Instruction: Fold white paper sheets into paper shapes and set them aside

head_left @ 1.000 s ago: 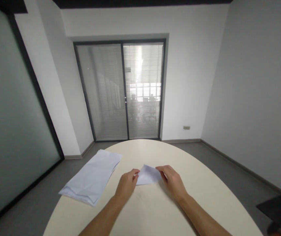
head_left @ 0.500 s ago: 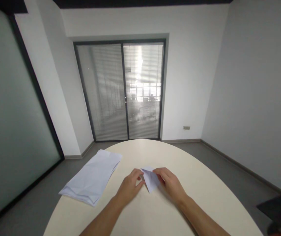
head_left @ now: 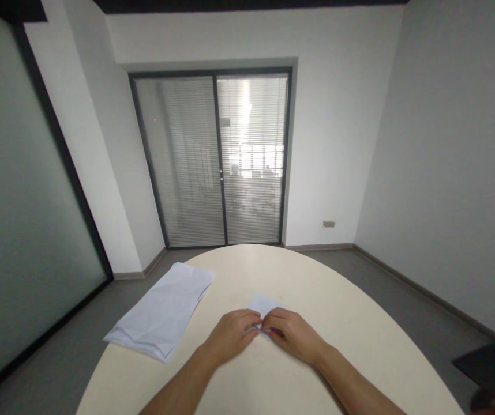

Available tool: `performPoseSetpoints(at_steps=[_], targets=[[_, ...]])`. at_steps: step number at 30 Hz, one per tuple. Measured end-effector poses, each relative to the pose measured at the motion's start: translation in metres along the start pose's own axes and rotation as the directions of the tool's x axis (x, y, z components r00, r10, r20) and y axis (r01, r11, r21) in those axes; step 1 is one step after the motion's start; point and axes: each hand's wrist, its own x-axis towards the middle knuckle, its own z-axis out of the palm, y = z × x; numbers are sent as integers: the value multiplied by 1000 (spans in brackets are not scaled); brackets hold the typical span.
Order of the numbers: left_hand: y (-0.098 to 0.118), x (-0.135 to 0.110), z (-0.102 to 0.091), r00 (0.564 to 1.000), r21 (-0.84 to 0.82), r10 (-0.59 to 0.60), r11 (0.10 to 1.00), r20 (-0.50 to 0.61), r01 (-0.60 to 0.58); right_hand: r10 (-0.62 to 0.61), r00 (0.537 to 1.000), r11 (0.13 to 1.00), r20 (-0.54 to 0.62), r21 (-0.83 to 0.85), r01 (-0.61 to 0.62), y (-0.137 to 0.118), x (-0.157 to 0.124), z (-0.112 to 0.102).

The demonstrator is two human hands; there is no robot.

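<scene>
Two sets of fingers [head_left: 251, 315] pinch narrowly on the near edge of a small folded white paper sheet [head_left: 265, 303], left hand [head_left: 231, 335] and right hand [head_left: 291, 334] equally close. The sheet extends away from them on the round cream table [head_left: 360, 340], with a loose white paper stack [head_left: 163, 316] well left.

Bare table [head_left: 360, 346] right; paper stack [head_left: 161, 317] left

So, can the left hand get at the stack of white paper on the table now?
Probably yes: only bare table lies between the left hand and the paper stack on its left. But it and the right hand are pinching the folded sheet, so it must release first.
</scene>
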Motion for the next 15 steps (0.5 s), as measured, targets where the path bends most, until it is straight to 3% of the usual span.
performPoseSetpoints(at_steps=[4, 15], targets=[[1, 1, -1, 999, -30, -27, 999, 26, 28, 10, 999, 999, 34, 45, -12, -1, 0, 0], [6, 2, -2, 998, 26, -58, 998, -30, 59, 21, 998, 997, 51, 72, -25, -5, -2, -4]])
